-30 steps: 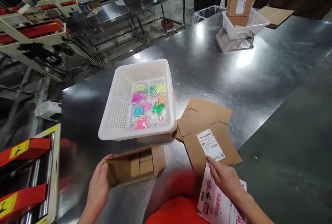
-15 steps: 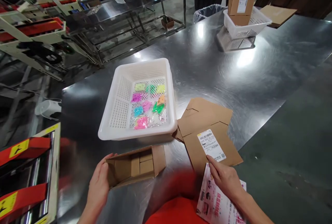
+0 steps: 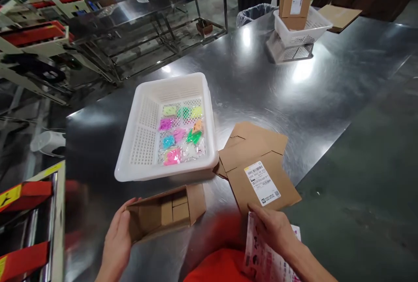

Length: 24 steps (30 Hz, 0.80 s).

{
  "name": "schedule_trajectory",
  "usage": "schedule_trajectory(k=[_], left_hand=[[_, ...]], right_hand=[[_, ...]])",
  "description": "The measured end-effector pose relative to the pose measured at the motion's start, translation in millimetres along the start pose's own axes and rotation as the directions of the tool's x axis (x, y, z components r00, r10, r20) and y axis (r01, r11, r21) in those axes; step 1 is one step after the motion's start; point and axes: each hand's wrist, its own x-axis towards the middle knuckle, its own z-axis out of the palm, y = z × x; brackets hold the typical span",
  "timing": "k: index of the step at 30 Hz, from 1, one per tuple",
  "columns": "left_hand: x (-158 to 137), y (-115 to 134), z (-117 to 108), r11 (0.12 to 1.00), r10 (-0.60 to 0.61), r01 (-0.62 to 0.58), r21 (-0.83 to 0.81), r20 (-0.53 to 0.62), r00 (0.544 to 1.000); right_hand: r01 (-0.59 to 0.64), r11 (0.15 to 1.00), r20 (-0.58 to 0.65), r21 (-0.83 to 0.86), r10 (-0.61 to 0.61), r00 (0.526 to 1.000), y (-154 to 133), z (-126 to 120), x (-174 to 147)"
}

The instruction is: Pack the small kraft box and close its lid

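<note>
Left hand (image 3: 118, 240) is gripping the box's (image 3: 165, 211) left end, fingers curled round the edge. Box is lying on its side on the desk (image 3: 261, 77), just in front of the basket (image 3: 170, 129), long axis running left-right, open face pointing toward the person. Right hand (image 3: 272, 229) is pinching a leaflet (image 3: 261, 260), thumb on top, at the near desk edge, just below the flat cardboard w/ label (image 3: 262, 182). Basket is holding coloured packets (image 3: 181, 136). 2nd basket (image 3: 300, 29) w/ cartons is sitting at the far end
</note>
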Motion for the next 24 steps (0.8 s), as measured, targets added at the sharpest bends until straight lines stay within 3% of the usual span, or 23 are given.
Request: schedule_trajectory(k=[18,24], left_hand=[[2,-11,1,0.997,0.074,-0.073,0.019,-0.021,0.997],[1,-9,0,0.999,0.039,-0.038,0.005,-0.031,0.999]], right_hand=[[-0.02,0.982,-0.11,-0.187,-0.001,0.994,14,0,-17],[-0.009,0.983,-0.112,-0.182,-0.011,0.994,15,0,-13]])
